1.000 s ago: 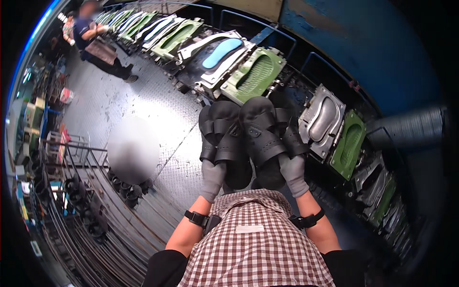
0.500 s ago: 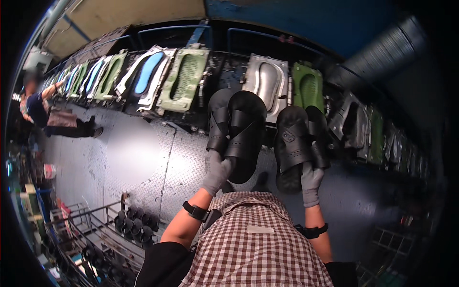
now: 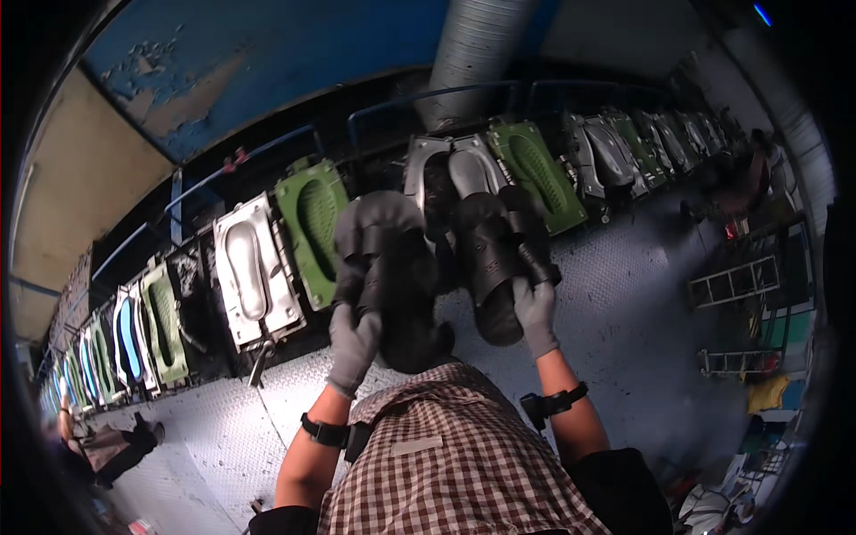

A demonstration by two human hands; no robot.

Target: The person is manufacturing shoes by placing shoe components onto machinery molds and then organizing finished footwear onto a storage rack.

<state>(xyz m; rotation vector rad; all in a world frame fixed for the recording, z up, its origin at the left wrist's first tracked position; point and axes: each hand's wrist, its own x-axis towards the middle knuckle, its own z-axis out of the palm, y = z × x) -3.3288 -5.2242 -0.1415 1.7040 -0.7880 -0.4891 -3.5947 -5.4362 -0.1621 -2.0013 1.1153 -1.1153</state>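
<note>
Just ahead of a brown-and-white checked fabric apron [image 3: 455, 473], two bunches of black strapped sandals are held up, one per side, toes pointing away from the wearer. The left hand [image 3: 355, 346], in a thin grey glove, is closed on the left black sandals [image 3: 383, 254], at least two overlapping; exact finger placement under them can't be told. The right hand [image 3: 536, 316], gloved the same, grips the right black sandals [image 3: 492, 254], two side by side, fingers at the straps of the outer one. Small gap between the two bunches; both are off the floor, in the air. Dark band with a small black box on each wrist.

Behind the sandals, a row of hinged moulds runs across: a silver metal mould with a sole-shaped form [image 3: 254, 265] and a green mould with a ridged cavity [image 3: 315, 223] on the left, another green mould [image 3: 538, 174] on the right, partly behind the sandals. Farther left, a light-blue sole shape [image 3: 129, 334] sits in a mould. Blue tubular rail [image 3: 428, 98] behind the row, grey ribbed duct [image 3: 481, 49] above it. Textured grey metal floor [image 3: 615, 294] below. Metal-framed rack [image 3: 738, 281] at far right, blurry. Co-worker in a brownish apron [image 3: 107, 446], lower left near the rim.
</note>
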